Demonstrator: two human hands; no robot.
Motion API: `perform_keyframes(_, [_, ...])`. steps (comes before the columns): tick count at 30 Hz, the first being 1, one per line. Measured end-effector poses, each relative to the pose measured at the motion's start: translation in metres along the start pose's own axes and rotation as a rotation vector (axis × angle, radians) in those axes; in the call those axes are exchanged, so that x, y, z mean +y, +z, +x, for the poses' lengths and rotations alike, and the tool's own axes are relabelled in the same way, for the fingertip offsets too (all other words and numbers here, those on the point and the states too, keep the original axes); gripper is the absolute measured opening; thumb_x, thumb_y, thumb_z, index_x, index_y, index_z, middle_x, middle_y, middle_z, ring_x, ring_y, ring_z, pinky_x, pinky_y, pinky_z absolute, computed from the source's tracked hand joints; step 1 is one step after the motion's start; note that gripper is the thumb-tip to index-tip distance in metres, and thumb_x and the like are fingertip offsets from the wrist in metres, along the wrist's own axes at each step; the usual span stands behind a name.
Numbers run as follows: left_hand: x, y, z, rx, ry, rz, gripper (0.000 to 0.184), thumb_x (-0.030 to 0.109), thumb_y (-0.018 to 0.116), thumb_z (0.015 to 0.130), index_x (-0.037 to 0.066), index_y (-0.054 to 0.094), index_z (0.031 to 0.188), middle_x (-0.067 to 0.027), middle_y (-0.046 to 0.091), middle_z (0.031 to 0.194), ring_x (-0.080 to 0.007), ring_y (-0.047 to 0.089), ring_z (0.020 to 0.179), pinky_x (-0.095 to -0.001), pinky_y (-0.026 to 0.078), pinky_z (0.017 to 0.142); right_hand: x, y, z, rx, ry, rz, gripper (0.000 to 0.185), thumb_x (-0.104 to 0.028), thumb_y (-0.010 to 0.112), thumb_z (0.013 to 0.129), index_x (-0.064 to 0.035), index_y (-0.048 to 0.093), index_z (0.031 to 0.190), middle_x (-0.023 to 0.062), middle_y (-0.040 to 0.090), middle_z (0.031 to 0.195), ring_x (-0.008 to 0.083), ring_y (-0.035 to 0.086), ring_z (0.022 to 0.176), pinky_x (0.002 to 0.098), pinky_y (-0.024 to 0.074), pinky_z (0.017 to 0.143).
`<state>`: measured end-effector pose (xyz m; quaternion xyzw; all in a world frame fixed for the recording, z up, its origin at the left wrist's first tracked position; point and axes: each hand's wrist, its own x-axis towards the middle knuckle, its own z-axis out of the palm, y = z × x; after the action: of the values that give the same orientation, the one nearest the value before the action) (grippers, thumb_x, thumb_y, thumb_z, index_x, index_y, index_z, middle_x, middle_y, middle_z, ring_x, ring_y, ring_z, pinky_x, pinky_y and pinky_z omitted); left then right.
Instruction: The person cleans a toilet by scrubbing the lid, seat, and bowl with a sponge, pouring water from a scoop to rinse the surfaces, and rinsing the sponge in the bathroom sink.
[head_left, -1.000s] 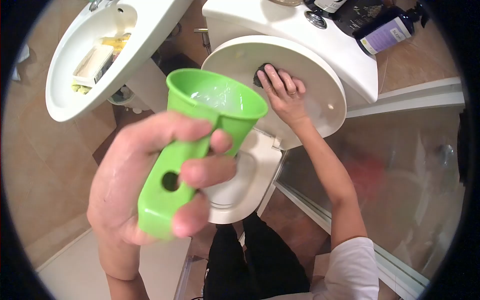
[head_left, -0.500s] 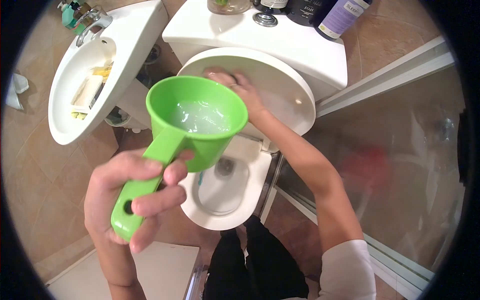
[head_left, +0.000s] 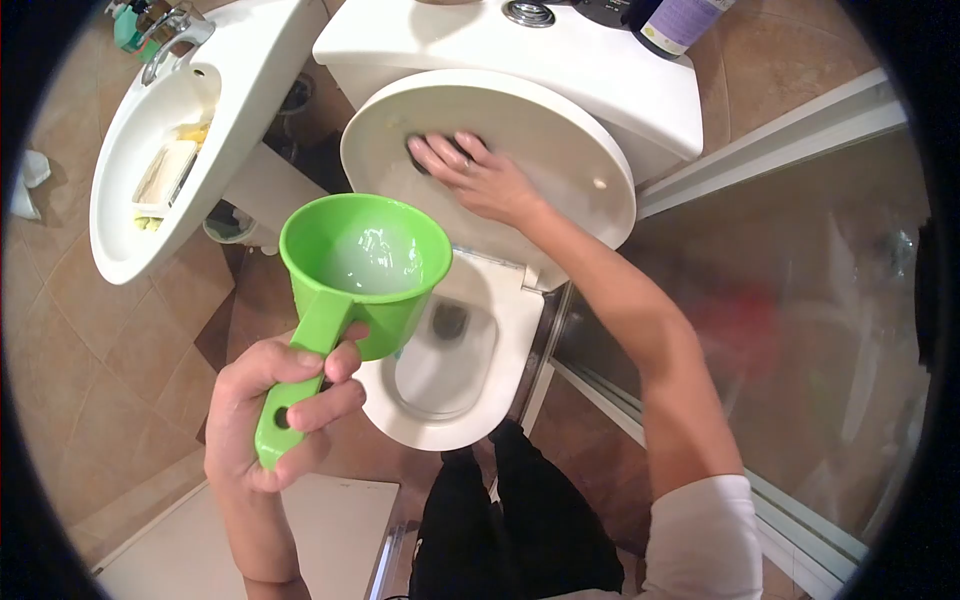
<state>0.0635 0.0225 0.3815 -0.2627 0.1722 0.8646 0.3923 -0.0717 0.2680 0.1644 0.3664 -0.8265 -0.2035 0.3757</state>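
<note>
My left hand [head_left: 290, 405] is wrapped round the handle of a green plastic water dipper [head_left: 330, 270]. Cloudy water partly fills the dipper, which hangs over the left side of the toilet bowl [head_left: 420, 430]. Against the inner face of the raised toilet lid [head_left: 560, 140], my right hand [head_left: 475, 180] presses a dark pad [head_left: 418, 155] with its fingers. Most of that pad is covered by the hand, so its exact kind cannot be made out.
A white sink [head_left: 115, 245] at the left holds a pale tray [head_left: 167, 178] and something yellow. Bottles, one of them purple-labelled [head_left: 680, 22], stand on the cistern [head_left: 430, 45]. A framed glass shower panel [head_left: 760, 300] borders the right side.
My left hand and the dipper have moved lower and farther from the camera. My right hand has shifted over the lid, and the dark pad under its fingers now shows. The view has tilted slightly down.
</note>
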Motion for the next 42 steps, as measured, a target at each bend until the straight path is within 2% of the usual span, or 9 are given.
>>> perform_keyframes(3, [0.002,-0.003,0.005,-0.043,-0.045,-0.005,0.027,0.002,0.042,0.081,-0.011,0.040,0.105,-0.0133,0.046,0.087,-0.0122,0.040,0.060,-0.0211,0.027,0.024,0.009,-0.020,-0.058,-0.267,-0.201,0.089,0.046,-0.019,0.049,0.077,-0.0051,0.053,0.120,0.0014,0.030,0.144,0.0163,0.034,0.128,0.0406,0.0227,0.106])
perform_keyframes(8, [0.002,0.009,0.012,-0.073,-0.077,0.112,0.018,0.004,0.044,0.082,-0.009,0.045,0.095,-0.0092,0.045,0.078,-0.0120,0.041,0.059,-0.0237,0.028,0.026,0.034,-0.057,-0.005,-0.033,0.462,0.164,0.049,-0.016,0.049,0.077,-0.0070,0.050,0.125,0.0039,0.037,0.141,0.0139,0.037,0.128,0.0441,0.0273,0.104])
perform_keyframes(19, [-0.009,0.065,0.045,-0.028,-0.100,0.197,0.027,0.010,0.041,0.088,-0.011,0.039,0.104,-0.0105,0.044,0.077,-0.0156,0.047,0.058,-0.0234,0.037,0.024,-0.028,-0.038,-0.108,-0.476,0.136,0.319,0.050,-0.020,0.049,0.079,-0.0100,0.049,0.128,-0.0001,0.040,0.138,0.0128,0.031,0.131,0.0387,0.0175,0.112])
perform_keyframes(20, [-0.006,0.072,0.048,-0.049,-0.093,0.170,0.027,0.011,0.041,0.089,-0.011,0.040,0.104,-0.0097,0.044,0.075,-0.0163,0.048,0.057,-0.0234,0.037,0.024,-0.027,-0.043,-0.104,-0.607,0.692,1.010,0.047,-0.021,0.048,0.081,-0.0119,0.050,0.127,-0.0016,0.042,0.136,0.0127,0.033,0.130,0.0390,0.0169,0.112])
perform_keyframes(24, [0.003,0.094,0.033,-0.097,-0.304,-0.003,0.030,0.014,0.033,0.092,-0.011,0.038,0.106,-0.0106,0.044,0.076,-0.0241,0.047,0.043,-0.0265,0.044,0.028,-0.047,-0.022,-0.136,-0.118,1.086,1.932,0.038,-0.023,0.047,0.084,-0.0156,0.056,0.120,-0.0053,0.052,0.124,0.0116,0.039,0.124,0.0396,0.0135,0.113])
perform_keyframes(26, [0.007,0.081,0.030,-0.240,-0.340,-0.044,0.033,0.012,0.030,0.091,-0.014,0.032,0.111,-0.0144,0.043,0.082,-0.0251,0.047,0.046,-0.0304,0.049,0.030,-0.021,-0.040,-0.112,-0.643,0.192,0.328,0.040,-0.021,0.051,0.082,-0.0144,0.055,0.121,-0.0038,0.050,0.127,0.0120,0.041,0.123,0.0416,0.0175,0.111])
perform_keyframes(30, [0.003,0.063,0.017,-0.277,-0.196,-0.178,0.044,0.010,0.028,0.089,-0.019,0.016,0.120,-0.0202,0.040,0.093,-0.0235,0.045,0.056,-0.0344,0.054,0.034,0.005,-0.041,-0.074,-0.179,0.500,0.505,0.044,-0.015,0.058,0.076,-0.0087,0.055,0.120,0.0000,0.046,0.133,0.0145,0.040,0.124,0.0399,0.0262,0.106])
perform_keyframes(35, [-0.004,0.047,-0.006,-0.195,0.014,-0.286,0.057,0.009,0.028,0.087,-0.023,0.001,0.126,-0.0240,0.037,0.100,-0.0209,0.045,0.065,-0.0363,0.057,0.036,0.028,-0.025,0.009,0.055,0.134,0.278,0.043,-0.017,0.052,0.076,-0.0124,0.057,0.119,0.0010,0.044,0.135,0.0126,0.044,0.121,0.0388,0.0403,0.094])
perform_keyframes(42, [-0.001,0.001,-0.017,0.069,0.020,-0.088,0.038,0.004,0.041,0.083,-0.016,0.039,0.115,-0.0162,0.049,0.088,-0.0119,0.041,0.061,-0.0217,0.037,0.026,0.044,-0.058,-0.022,0.142,0.433,-0.013,0.042,-0.012,0.060,0.071,-0.0105,0.062,0.113,0.0016,0.052,0.115,0.0183,0.048,0.098,0.0353,0.0367,0.083])
